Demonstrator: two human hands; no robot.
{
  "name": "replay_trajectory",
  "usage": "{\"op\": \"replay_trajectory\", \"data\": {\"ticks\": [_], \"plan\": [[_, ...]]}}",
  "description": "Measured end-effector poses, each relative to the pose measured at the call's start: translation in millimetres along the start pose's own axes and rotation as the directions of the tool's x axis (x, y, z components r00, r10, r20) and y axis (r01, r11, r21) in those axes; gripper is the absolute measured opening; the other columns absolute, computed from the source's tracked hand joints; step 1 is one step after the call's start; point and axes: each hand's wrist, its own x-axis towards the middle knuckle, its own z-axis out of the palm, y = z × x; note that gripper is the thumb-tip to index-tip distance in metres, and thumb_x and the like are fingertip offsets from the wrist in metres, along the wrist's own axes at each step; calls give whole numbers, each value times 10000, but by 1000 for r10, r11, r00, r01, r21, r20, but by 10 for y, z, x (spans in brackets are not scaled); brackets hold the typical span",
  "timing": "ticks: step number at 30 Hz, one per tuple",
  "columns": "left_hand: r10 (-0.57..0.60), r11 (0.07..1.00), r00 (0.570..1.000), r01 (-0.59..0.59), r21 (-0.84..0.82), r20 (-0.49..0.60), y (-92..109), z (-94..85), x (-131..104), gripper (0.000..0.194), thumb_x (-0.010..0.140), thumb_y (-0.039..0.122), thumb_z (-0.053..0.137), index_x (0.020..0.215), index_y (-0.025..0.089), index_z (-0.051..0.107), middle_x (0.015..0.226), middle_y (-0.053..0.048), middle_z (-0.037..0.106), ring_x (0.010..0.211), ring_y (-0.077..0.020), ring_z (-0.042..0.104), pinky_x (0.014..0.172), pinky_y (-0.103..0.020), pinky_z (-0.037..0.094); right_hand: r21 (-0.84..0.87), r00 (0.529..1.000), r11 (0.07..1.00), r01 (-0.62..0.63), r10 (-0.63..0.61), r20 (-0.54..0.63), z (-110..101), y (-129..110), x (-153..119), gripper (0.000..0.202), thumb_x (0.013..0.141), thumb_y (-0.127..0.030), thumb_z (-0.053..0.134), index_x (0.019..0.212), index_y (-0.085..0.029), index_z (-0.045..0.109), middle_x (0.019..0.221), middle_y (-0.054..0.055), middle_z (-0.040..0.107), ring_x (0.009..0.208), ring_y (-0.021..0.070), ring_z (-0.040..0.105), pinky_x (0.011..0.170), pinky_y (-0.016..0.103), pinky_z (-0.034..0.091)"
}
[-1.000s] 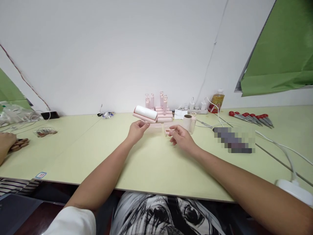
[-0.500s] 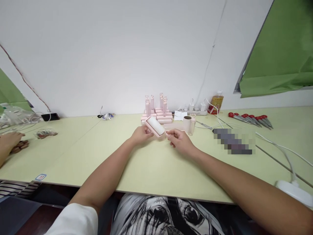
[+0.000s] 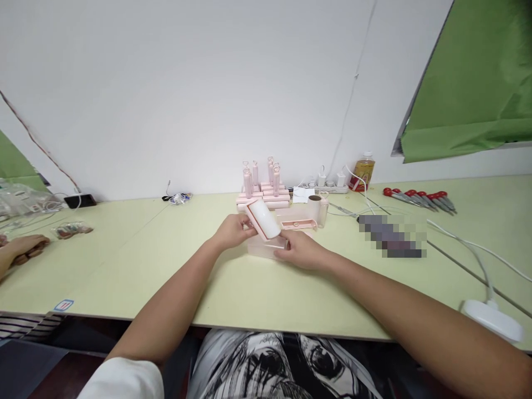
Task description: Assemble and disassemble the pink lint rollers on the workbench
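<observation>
My left hand [image 3: 233,230] grips what looks like a lint roller [image 3: 265,218], a white roll in a pink frame, tilted above the table. My right hand [image 3: 302,249] is closed at the right end of a clear pinkish cover [image 3: 261,247] beneath the roll, its fingertips also close to the roll's lower end. Just behind that hand lies a long pink shell [image 3: 299,224]. A grey-brown core tube [image 3: 314,206] and a clear pink handle piece [image 3: 323,214] stand beside the shell.
Several pink rollers [image 3: 263,203] are stacked by the wall, some with upright handles. To the right are a power strip [image 3: 328,189], a drink bottle [image 3: 363,173], red-tipped tools [image 3: 419,199] and white cables. Another person's hand [image 3: 25,249] rests far left.
My right hand has moved from pinching near the roller's end to holding the clear cover, now seen below the roll. The pink shell behind has come into view.
</observation>
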Motion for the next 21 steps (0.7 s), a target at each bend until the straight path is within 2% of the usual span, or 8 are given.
{"op": "replay_trajectory", "data": {"ticks": [2,4,7,10,12,15,21], "plan": [[-51,999,989,52,10,-137,-27,-23,28,325,752,461,613,719,138,631,616,8,549,595,-118,484,552,-216,341,59,987,993,-105,112,-114,-13,30,41,535,750,-359,641,1236,-138,593,1015,119,677,800,220,618,682,306,463],[-108,994,965,103,-30,-237,-56,-40,51,336,772,473,584,737,140,616,616,4,552,584,-120,481,540,-219,337,223,959,961,-166,209,-190,-51,61,86,507,763,-375,631,1211,-142,592,939,103,672,699,188,613,625,301,485],[-131,991,953,120,-56,-272,-80,-32,62,316,790,458,555,750,147,598,625,1,553,574,-122,479,535,-225,335,568,935,814,-123,288,-209,-130,92,134,358,783,-366,613,1083,-171,607,756,39,637,561,137,578,542,274,499],[-85,996,985,86,1,-148,-67,13,43,295,787,444,558,730,157,592,634,6,551,586,-126,483,546,-230,342,785,934,619,-8,285,-216,-180,101,145,308,786,-383,622,1018,-183,591,717,23,635,573,130,589,558,271,523],[-41,999,999,41,26,-18,-39,49,21,298,784,451,564,712,163,587,642,13,545,596,-126,482,557,-231,350,832,940,553,40,261,-219,-177,96,137,324,780,-399,636,1019,-186,588,706,19,637,592,131,597,564,267,528],[9,1000,994,-12,22,113,12,90,-10,305,789,464,560,724,167,590,657,22,530,606,-122,474,567,-232,352,834,948,550,33,247,-200,-128,65,120,340,774,-381,652,1048,-187,596,679,2,614,594,123,590,549,245,525],[-6,1000,990,6,-3,144,58,114,-28,321,799,474,541,808,168,639,686,15,546,629,-132,484,589,-240,376,809,965,588,10,208,-162,-37,-20,95,332,784,-340,648,1065,-170,602,783,26,620,651,123,593,590,258,556]]}}
